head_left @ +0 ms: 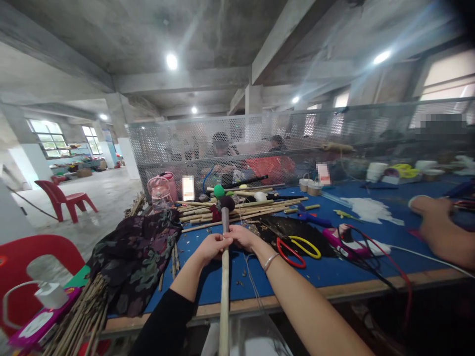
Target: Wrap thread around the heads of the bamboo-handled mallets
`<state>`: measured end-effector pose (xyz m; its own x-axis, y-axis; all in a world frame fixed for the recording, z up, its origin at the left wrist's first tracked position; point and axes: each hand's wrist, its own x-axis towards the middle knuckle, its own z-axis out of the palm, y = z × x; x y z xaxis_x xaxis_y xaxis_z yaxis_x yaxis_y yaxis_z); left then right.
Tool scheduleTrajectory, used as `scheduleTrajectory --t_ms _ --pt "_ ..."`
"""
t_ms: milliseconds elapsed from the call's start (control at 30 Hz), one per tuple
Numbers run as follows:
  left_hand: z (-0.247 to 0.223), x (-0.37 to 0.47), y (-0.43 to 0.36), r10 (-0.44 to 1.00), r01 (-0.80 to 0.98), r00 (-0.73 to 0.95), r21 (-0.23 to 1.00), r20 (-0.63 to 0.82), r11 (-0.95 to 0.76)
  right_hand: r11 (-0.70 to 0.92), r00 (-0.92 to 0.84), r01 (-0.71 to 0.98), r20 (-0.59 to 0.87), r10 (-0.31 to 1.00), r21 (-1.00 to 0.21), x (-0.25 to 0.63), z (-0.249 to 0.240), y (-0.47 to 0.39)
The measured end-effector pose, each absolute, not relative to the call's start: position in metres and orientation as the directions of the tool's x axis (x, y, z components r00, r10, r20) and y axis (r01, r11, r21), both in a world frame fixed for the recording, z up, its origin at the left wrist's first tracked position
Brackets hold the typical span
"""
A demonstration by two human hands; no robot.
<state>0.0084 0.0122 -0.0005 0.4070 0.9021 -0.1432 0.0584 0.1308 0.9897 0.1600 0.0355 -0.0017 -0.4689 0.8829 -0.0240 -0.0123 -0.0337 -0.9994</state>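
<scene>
A pale wooden stick (224,301) stands upright before me, its lower end running out of view. A grey sleeve (225,220) covers its upper part, and a dark fuzzy ball (225,203) shows at the tip. My left hand (212,248) grips the stick just under the sleeve, thumb and fingers pressed together. From the other side, my right hand (242,238) closes around it at the sleeve's lower end. Behind the tip are a green ball (218,191) and several loose sticks (260,210). Scissors (297,265) with red and yellow handles lie right of my right hand.
Dark floral cloth (137,257) drapes over the table's left side, beside a bundle of thin twigs (83,316). At right are a purple-and-white power strip (359,247) with cables and another person's arm (441,232). A perforated metal partition (166,143) runs along the back.
</scene>
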Motion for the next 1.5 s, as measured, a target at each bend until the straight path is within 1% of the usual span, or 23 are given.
scheduleTrajectory --t_ms 67,100,167,233,333,400,467,567,700,800,900,1000,1133,1267,1333,1400,1500 --pt "0.000 0.009 0.012 0.928 0.074 0.354 0.993 -0.115 0.095 -0.021 -0.460 -0.017 -0.011 0.888 -1.000 0.159 -0.002 0.036" --pt "0.001 0.009 0.012 0.930 0.053 0.352 0.994 -0.104 0.091 -0.025 -0.462 -0.038 -0.004 0.887 -0.999 0.159 -0.002 0.035" --pt "0.005 0.008 0.011 0.907 -0.028 0.410 0.993 -0.093 0.115 -0.046 -0.494 -0.103 0.011 0.869 -0.994 0.161 0.001 0.034" --pt "0.008 0.006 0.010 0.856 -0.109 0.510 0.980 -0.087 0.164 -0.071 -0.540 -0.167 0.031 0.841 -0.983 0.163 0.003 0.033" --pt "0.009 0.005 0.009 0.795 -0.145 0.600 0.964 -0.092 0.221 -0.066 -0.566 -0.171 0.043 0.823 -0.983 0.165 0.003 0.034" --pt "0.006 0.004 0.010 0.803 -0.115 0.582 0.965 -0.127 0.236 -0.041 -0.548 -0.112 0.028 0.836 -0.993 0.165 0.001 0.035" --pt "0.003 0.004 0.011 0.836 -0.064 0.525 0.972 -0.160 0.226 -0.020 -0.520 -0.061 0.015 0.854 -0.998 0.164 0.000 0.036" --pt "-0.001 0.005 0.014 0.885 -0.035 0.452 0.989 -0.112 0.143 -0.005 -0.491 -0.075 0.032 0.870 -0.997 0.162 0.001 0.035" --pt "0.000 0.006 0.017 0.923 -0.080 0.386 0.996 -0.007 0.040 -0.030 -0.470 -0.157 0.048 0.882 -0.987 0.162 0.006 0.033" --pt "0.003 0.007 0.018 0.929 -0.140 0.371 0.989 0.012 0.043 -0.014 -0.430 -0.204 0.076 0.900 -0.979 0.162 0.007 0.034" --pt "0.006 0.008 0.017 0.919 -0.223 0.394 0.973 0.030 0.064 0.006 -0.395 -0.233 0.100 0.913 -0.972 0.161 0.006 0.036" --pt "0.009 0.009 0.014 0.905 -0.261 0.422 0.963 0.049 0.070 0.010 -0.363 -0.246 0.102 0.926 -0.969 0.158 0.007 0.037" --pt "0.011 0.009 0.010 0.899 -0.251 0.436 0.964 0.029 0.091 -0.023 -0.363 -0.255 0.074 0.929 -0.967 0.159 0.009 0.036" --pt "0.008 0.007 0.008 0.855 -0.193 0.519 0.971 -0.018 0.138 -0.106 -0.496 -0.190 0.002 0.868 -0.976 0.166 0.012 0.032" --pt "0.006 0.005 0.009 0.826 -0.150 0.559 0.973 -0.064 0.177 -0.123 -0.523 -0.155 -0.024 0.852 -0.980 0.169 0.012 0.031" --pt "0.004 0.005 0.011 0.825 -0.102 0.554 0.974 -0.114 0.203 -0.106 -0.491 -0.132 -0.029 0.871 -0.986 0.169 0.010 0.032" --pt "0.001 0.004 0.014 0.885 -0.025 0.447 0.987 -0.130 0.158 -0.079 -0.407 -0.057 -0.049 0.912 -0.995 0.167 0.006 0.036"
